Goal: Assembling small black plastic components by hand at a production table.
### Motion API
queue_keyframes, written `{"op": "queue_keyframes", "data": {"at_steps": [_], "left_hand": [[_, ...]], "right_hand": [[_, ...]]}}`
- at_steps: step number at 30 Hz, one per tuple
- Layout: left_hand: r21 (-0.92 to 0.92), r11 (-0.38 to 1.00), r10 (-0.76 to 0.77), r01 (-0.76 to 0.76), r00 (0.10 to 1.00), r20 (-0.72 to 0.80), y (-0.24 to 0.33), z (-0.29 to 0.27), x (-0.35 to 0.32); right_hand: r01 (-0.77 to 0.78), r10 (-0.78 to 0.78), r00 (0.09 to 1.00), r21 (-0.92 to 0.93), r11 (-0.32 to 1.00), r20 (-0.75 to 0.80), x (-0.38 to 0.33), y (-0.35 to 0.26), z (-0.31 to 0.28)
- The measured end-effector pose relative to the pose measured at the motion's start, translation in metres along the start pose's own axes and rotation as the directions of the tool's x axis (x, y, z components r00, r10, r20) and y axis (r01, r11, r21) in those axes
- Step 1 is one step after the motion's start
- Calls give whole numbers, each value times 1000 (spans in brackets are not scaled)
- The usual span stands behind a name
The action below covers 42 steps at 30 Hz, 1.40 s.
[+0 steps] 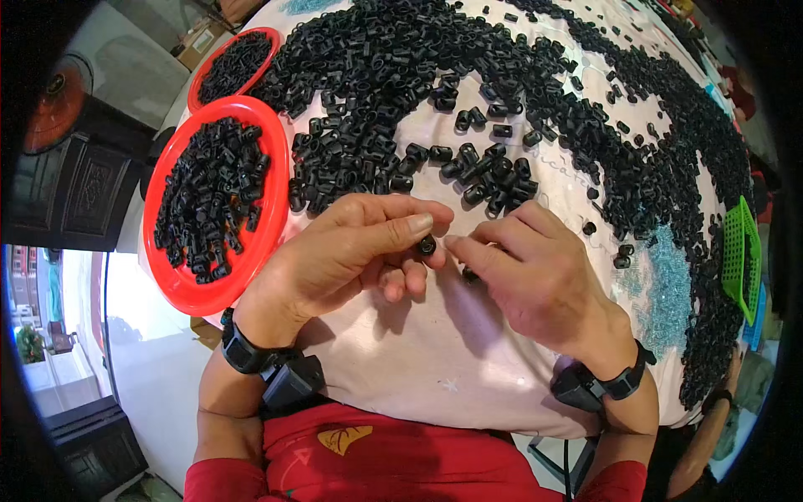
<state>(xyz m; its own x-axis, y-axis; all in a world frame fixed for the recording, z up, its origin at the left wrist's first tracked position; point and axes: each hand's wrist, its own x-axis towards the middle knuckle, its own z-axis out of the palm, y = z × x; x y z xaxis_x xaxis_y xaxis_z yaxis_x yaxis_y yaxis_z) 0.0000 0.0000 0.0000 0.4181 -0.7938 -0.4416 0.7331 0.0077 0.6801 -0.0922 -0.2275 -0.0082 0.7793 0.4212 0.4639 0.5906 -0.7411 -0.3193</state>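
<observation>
My left hand (360, 243) is held palm up, with a small black cylindrical plastic part (427, 246) pinched between thumb and fingers. One round end of it faces up. Close by on the right, my right hand (535, 272) has its fingers curled together. A second black plastic part (471, 274) shows just under those fingertips, and much of it is hidden. Beyond both hands lies a small cluster of black cylindrical parts (489, 171) on the pale cloth (435, 368). Each wrist wears a black strap with a dark box.
A red plate (280, 180) of black assembled-looking parts stands at the left, with another red plate (275, 50) behind it. Large heaps of black parts (376, 50) cover the far table. At right are clear bluish pieces (669, 280), a green basket (739, 259) and another person's arm (703, 443).
</observation>
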Motion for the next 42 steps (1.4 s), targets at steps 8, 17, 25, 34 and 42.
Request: {"op": "queue_keyframes", "data": {"at_steps": [8, 17, 25, 34, 42], "left_hand": [[15, 999, 44, -43, 998, -37, -2, 2, 1], [-117, 993, 24, -33, 997, -71, -7, 16, 8], [-191, 980, 74, -59, 995, 69, -12, 12, 10], [-115, 992, 56, -51, 997, 45, -20, 23, 13], [-143, 989, 53, -44, 997, 57, -22, 28, 14]], "right_hand": [[-57, 55, 988, 10, 998, 145, -2, -6, -9], [-184, 190, 977, 70, 980, -96, -8, 4, -13], [-368, 382, 924, 274, 888, 4, -8, 2, -26], [-455, 556, 829, 657, 601, 65, -9, -18, -22], [-325, 363, 930, 331, 886, -60, -4, -14, -24]]}}
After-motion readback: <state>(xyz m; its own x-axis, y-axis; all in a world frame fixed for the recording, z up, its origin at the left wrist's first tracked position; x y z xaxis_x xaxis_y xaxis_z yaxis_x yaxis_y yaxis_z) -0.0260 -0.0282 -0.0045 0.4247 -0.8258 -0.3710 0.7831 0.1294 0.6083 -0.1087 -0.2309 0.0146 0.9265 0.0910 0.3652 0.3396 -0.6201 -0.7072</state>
